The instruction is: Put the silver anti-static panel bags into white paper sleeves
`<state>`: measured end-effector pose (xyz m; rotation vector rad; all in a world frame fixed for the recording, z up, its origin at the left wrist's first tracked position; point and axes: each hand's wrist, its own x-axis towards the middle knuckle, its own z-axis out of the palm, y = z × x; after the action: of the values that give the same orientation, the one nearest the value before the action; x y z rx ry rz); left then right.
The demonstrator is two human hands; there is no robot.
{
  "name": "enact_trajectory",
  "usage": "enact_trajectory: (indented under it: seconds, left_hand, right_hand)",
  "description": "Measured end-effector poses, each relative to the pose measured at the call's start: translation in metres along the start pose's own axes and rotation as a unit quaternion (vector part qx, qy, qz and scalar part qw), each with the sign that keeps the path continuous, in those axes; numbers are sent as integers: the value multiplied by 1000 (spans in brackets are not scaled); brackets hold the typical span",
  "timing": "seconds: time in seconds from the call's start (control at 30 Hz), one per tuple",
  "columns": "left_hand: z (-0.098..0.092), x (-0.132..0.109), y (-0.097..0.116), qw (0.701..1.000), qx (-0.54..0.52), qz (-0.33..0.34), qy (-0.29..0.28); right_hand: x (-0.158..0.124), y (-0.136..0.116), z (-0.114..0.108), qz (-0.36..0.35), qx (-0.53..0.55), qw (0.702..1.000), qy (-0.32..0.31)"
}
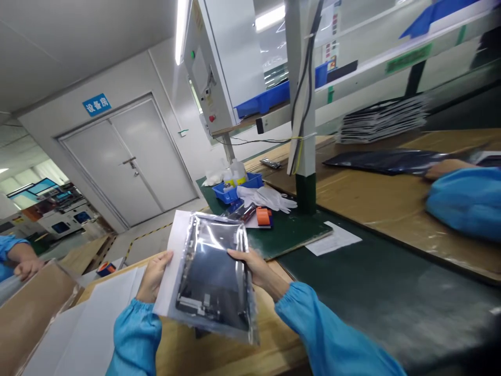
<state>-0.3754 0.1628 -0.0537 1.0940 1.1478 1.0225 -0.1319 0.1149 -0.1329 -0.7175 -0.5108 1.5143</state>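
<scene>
A dark flat screen panel [215, 269] in a clear plastic bag is held up in front of me, tilted, with small metal parts and flex cables along its lower edge. Behind its left side shows a white sheet [177, 235]. My left hand [153, 274] pinches the left edge of that sheet, closed. At the right edge, my right hand [256, 267] is closed on the bagged panel, thumb lying over its face; the fingers beneath are hidden. Below both hands is a light wooden tabletop [274, 347].
White sheets [94, 318] and a cardboard box [35, 313] lie left, beside a co-worker's hand [29, 268]. Ahead stand white gloves [268, 198], a blue tray [227, 194], an orange tape dispenser [263, 216] and a post [305, 193]. Another person's blue sleeve [465, 201] is at right.
</scene>
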Motion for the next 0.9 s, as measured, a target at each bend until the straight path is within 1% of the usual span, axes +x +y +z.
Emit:
enact_trajectory:
  seconds: [0.07, 0.23, 0.3, 0.37, 0.43, 0.47, 0.5, 0.53, 0.6, 0.63, 0.67, 0.7, 0.73, 0.77, 0.8, 0.83, 0.9]
  left_hand:
    - [-2, -1, 11, 999, 30, 28, 17]
    - [-1, -5, 48, 990, 112, 83, 28]
    - [1, -1, 55, 987, 119, 100, 38]
    - [3, 6, 55, 984, 134, 110, 51]
    - [6, 12, 56, 973, 178, 129, 65]
    - [8, 14, 59, 963, 208, 156, 78]
    - [10, 13, 65, 946, 240, 196, 96]
    - [13, 11, 73, 920, 279, 248, 118]
    - [22, 3, 95, 845, 367, 356, 156]
    - [28, -1, 106, 801, 423, 394, 155]
    - [36, -6, 114, 771, 469, 410, 136]
    - [44, -8, 118, 754, 507, 406, 99]
    - [52, -9, 117, 747, 536, 390, 54]
    - [60, -7, 110, 749, 554, 364, 5]
    - [67, -4, 98, 755, 563, 332, -43]
    - [73, 1, 82, 763, 565, 303, -83]
    - [82, 12, 42, 779, 556, 258, -133]
  right_hand:
    - [-14, -6, -16, 3, 12, 1000, 13]
    - [-55, -21, -50, 23, 3, 999, 42]
    - [-71, -23, -60, 28, -7, 998, 50]
    - [-88, -23, -68, 36, -9, 998, 59]
    - [-103, -22, -76, 45, -1, 997, 68]
    - [-110, -22, -79, 48, 2, 996, 72]
    - [-117, -21, -82, 51, 2, 996, 76]
    - [-123, -20, -84, 53, 1, 995, 81]
    - [-133, -18, -87, 51, -1, 994, 92]
    - [-138, -16, -87, 47, 0, 994, 99]
    - [-142, -14, -88, 44, 2, 993, 106]
    - [-146, -11, -87, 40, 5, 993, 113]
    - [-150, -7, -87, 37, 6, 992, 120]
    - [-154, -3, -87, 35, 6, 991, 126]
    - [-158, 1, -87, 37, 5, 991, 130]
    - [-163, 5, -87, 41, 2, 990, 132]
    - [-171, 13, -86, 52, 1, 989, 138]
